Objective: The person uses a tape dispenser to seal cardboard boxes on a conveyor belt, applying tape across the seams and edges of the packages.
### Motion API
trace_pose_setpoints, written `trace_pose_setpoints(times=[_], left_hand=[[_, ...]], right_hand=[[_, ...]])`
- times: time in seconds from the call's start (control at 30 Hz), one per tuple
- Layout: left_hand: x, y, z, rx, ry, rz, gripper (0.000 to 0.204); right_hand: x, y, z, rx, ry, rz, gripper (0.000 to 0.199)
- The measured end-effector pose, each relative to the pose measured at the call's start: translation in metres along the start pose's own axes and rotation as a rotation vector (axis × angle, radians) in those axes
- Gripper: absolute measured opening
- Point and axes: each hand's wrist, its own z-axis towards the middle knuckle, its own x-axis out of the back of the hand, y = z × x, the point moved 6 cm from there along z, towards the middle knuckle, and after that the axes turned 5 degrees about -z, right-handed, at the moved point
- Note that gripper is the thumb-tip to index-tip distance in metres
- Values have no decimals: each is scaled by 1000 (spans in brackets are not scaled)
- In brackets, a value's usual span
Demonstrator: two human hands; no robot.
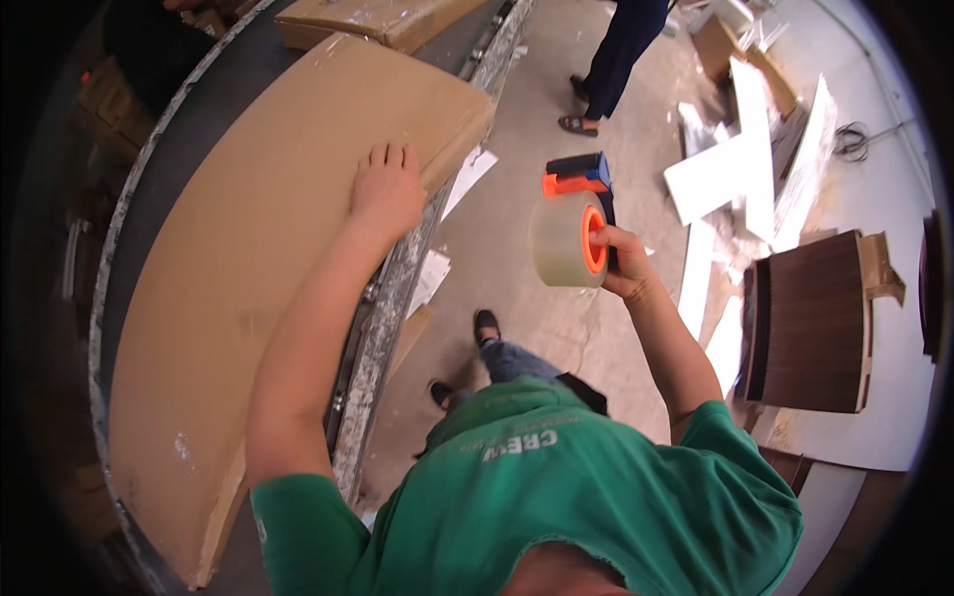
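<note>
Head view: right hand (624,260) grasps a tape dispenser (574,223), fingers clenched on it, its blade end seemingly pointing up. Left hand (388,189) rests flat, fingers released, on a long cardboard box (248,268) running along the desk (169,159).

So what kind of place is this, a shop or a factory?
Probably a packing workshop or warehouse. A long flat cardboard box lies on a worktable, the right hand holds a tape dispenser, and white foam pieces litter the concrete floor.
</note>
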Motion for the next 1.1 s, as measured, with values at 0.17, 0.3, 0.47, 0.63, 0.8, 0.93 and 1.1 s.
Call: trace_pose_setpoints(times=[0.17,0.3,0.47,0.63,0.8,0.93,1.1], left_hand=[[47,14,27,9,-51,-1179,33],[62,62,36,-113,-6,-1202,35],[71,73,69,-89,-9,-1206,42],[53,73,89,39,-187,-1210,56],[45,79,97,58,-229,-1173,49],[35,79,96,1,-278,-1223,41],[58,79,100,-26,-348,-1206,27]], right_hand=[[-23,4,20,-5,-164,102,41],[-23,-13,49,-78,-265,139,41],[-3,-27,82,-216,-292,164,45],[-8,-41,89,-374,-451,233,40],[5,-35,87,-431,-443,281,36],[39,-6,88,-375,-387,226,35],[-30,-34,62,-257,-395,286,62]])
